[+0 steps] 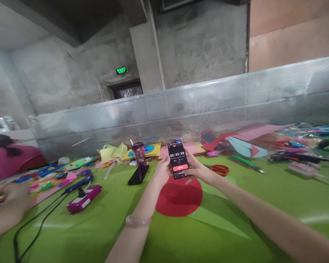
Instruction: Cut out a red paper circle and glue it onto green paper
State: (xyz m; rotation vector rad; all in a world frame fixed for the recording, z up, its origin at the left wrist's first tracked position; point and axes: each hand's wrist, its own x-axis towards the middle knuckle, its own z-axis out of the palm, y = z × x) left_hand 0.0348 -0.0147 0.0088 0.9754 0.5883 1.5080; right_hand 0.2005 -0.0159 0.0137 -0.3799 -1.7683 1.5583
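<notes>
A smartphone (178, 160) is held upright over the table, its dark screen showing a timer and a red button. My left hand (163, 171) grips its left edge, with a pale bangle on that wrist. On the other side my right hand (197, 170) holds the phone's right edge, a thumb or finger across the lower screen. Below the phone lies a red paper circle (179, 201), partly over light green paper (219, 215). Red-handled scissors (219, 170) rest just beyond my right hand, their blades partly hidden.
A lidded cup with a straw (138, 153) stands behind a second black phone (138, 175). At left are a purple power strip (83, 199), a corded glue gun (79, 182) and another person's arm (8, 210). A green utility knife (245, 163) lies right, before a perforated metal barrier (208, 106).
</notes>
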